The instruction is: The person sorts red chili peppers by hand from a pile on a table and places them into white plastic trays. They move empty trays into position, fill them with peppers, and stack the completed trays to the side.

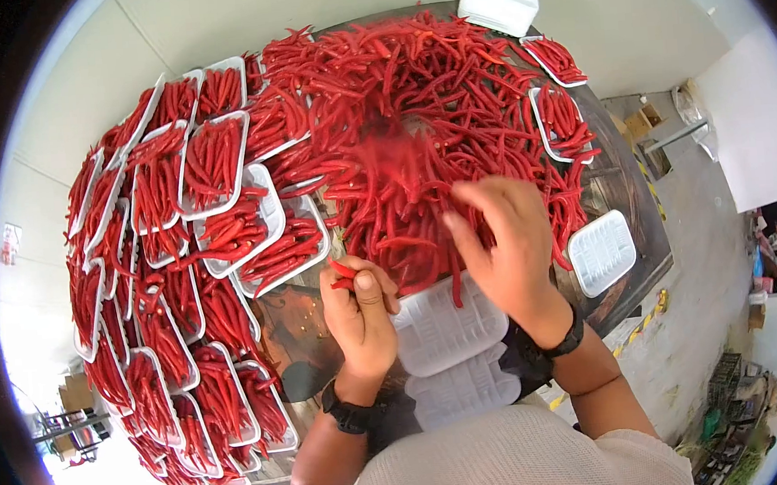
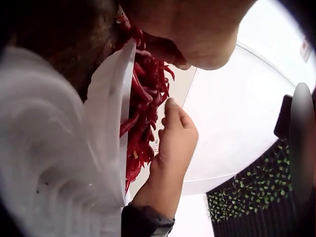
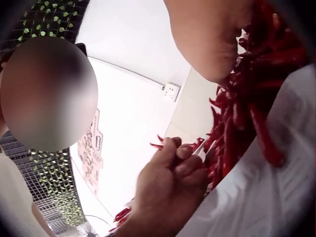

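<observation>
Red chili peppers [image 1: 468,93] lie heaped on the table [image 1: 294,332], some overhanging the white foam tray [image 1: 429,332]; we see the left hand [image 1: 358,321] gripping chili, the right hand [image 1: 514,256] open, fingers apart by the heap.

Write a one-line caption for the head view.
Left hand pinches red chillies, right hand open by the heap, laden trays at left.

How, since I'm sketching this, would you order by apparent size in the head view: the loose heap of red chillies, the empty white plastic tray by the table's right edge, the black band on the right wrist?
Largest: chilli heap
Middle: empty tray
Smallest: black band
</observation>
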### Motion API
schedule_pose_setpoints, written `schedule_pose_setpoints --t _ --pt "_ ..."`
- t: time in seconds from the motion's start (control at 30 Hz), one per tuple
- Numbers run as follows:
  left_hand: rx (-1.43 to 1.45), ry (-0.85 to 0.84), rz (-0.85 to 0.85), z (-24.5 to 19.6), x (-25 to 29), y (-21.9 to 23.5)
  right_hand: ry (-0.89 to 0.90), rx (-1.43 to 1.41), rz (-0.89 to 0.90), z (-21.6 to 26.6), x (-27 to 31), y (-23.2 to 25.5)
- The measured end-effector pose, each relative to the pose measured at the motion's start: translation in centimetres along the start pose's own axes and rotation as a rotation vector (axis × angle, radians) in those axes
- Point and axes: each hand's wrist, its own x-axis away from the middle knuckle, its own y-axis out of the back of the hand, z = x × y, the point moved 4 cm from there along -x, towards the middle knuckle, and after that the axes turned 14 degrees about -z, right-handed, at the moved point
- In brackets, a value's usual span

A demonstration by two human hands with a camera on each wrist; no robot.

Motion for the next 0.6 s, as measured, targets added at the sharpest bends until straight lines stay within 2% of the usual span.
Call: schedule_pose_setpoints --t 0.03,0.13,0.17,0.3,0.37,0.43,0.47,0.5,0.6 --pt "-0.052 -0.004 -0.049 0.0 0.1 -0.4 0.024 0.047 0.011 -0.9 0.0 -0.3" --pt "-0.166 -0.051 0.006 0.3 0.5 -0.6 0.026 0.065 -0.009 -2.5 0.6 -0.6" --pt "-0.124 0.036 -0.019 0.3 0.7 -0.4 0.022 0.033 -0.016 -2.6 0.4 -0.6" --pt "-0.236 0.012 -0.003 1.2 0.7 0.4 -0.083 -0.055 -0.104 -1.0 0.7 0.3" --pt "-0.211 -0.06 0.029 0.1 0.5 -0.2 -0.259 -0.422 0.073 0.6 1.8 -0.2" --pt "-0.183 -0.183 0.054 -0.2 0.4 -0.5 -0.265 -0.596 0.203 2.2 3.1 -0.8" --pt "-0.21 -0.18 0.055 0.0 0.6 -0.3 -0.285 -0.666 0.242 2.7 3.5 -1.1" --pt "-0.235 -0.198 0.047 0.0 0.7 -0.2 -0.28 -0.683 0.275 2.8 3.1 -0.9" --pt "-0.317 -0.24 0.021 -0.1 0.3 0.2 -0.271 -0.737 0.23 2.3 3.3 -1.4"
